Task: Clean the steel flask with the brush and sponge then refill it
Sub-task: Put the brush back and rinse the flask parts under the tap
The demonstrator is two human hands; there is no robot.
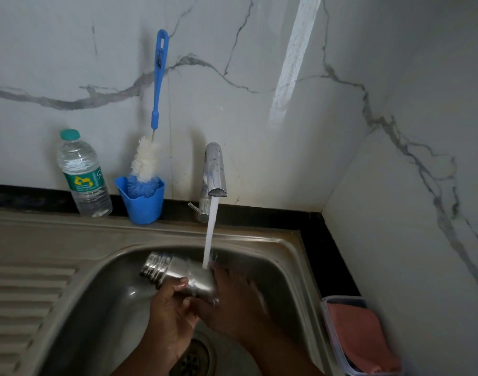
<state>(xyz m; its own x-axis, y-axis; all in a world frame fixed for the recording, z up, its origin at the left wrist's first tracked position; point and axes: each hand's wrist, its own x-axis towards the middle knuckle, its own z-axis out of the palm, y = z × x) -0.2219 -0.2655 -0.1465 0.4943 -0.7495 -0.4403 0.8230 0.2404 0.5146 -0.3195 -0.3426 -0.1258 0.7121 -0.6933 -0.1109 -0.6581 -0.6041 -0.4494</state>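
The steel flask (178, 275) lies almost on its side above the sink (284, 256), with its threaded open mouth pointing to the left and a little up. The left hand (170, 310) holds it from below: the fingers are curled around the body, and the thumb presses on the metal just behind the threads. The right hand (235, 299) is at the other end of the flask, touching its bottom part; its fingers are blurred, so I cannot tell if they are clamped on the flask or only lie flat against it.

A stream of water (210, 234) falls from the tap (215, 169) and lands just beyond the fingertips of the right hand, on the flask's far end.

Beyond both hands, against the marble wall, the bottle brush (151, 147) stands with its bristles in a blue cup (144, 204). A plastic water bottle (83, 175) stands just beside the cup. To the right of the right hand, outside the sink, a clear container (332, 335) holds a pink cloth (359, 337).
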